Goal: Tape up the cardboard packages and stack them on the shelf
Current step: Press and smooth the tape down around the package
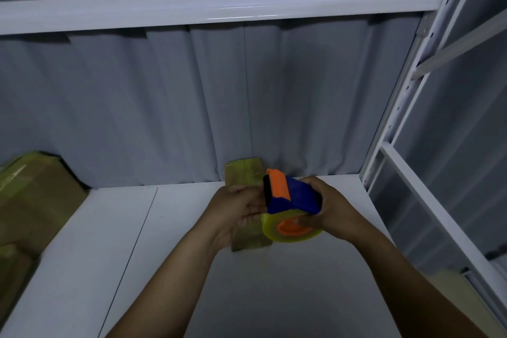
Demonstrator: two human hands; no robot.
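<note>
The flat cardboard package wrapped in yellowish tape (242, 173) shows only its far end and near corner; its middle lies hidden under both hands and the blue and orange plastic tape dispenser (290, 195). The left hand (236, 206) has its fingertips behind the dispenser's black edge, so what they pinch cannot be told. The right hand (329, 208) and the dispenser cover much of the clear yellowish tape roll (270, 230). The large brown taped cardboard package (35, 195) is cut off by the left edge. A pale flat shape (450, 282) past the shelf frame is unclear.
</note>
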